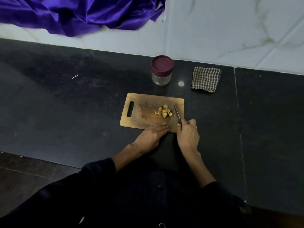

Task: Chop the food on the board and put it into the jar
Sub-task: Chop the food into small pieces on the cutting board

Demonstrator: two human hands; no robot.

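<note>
Your chopped food [163, 110] lay as a small heap of yellowish chunks on the right half of the wooden chopping board [143, 111], with one stray piece [164, 123] apart from the heap near the board's front edge. The board sat flat on the dark table [65, 104], its handle slot at the left end. Your left hand [152, 135] rested on the board's front edge with the fingers stretched out flat, the fingertips touching or just beside that stray piece; it held nothing. Your right hand [187, 135] was curled round the handle of a knife [177, 115], and the blade pointed away from you over the right end of the board, just to the right of the heap; you could not tell from this view whether the tip touched the wood. There was a ring on one finger of that hand. Behind the board, towards the wall, the jar [162, 70] stood upright on the table, clear-sided, with its dark red lid on top, well apart from the food. To the right of the jar a folded checked cloth [205, 79] lay on the table near the wall. A white marbled wall [230, 30] rose behind the table, and a purple satin cloth [74, 14] was bunched at the upper left. Your dark buttoned garment [148, 195] filled the bottom of the view.
</note>
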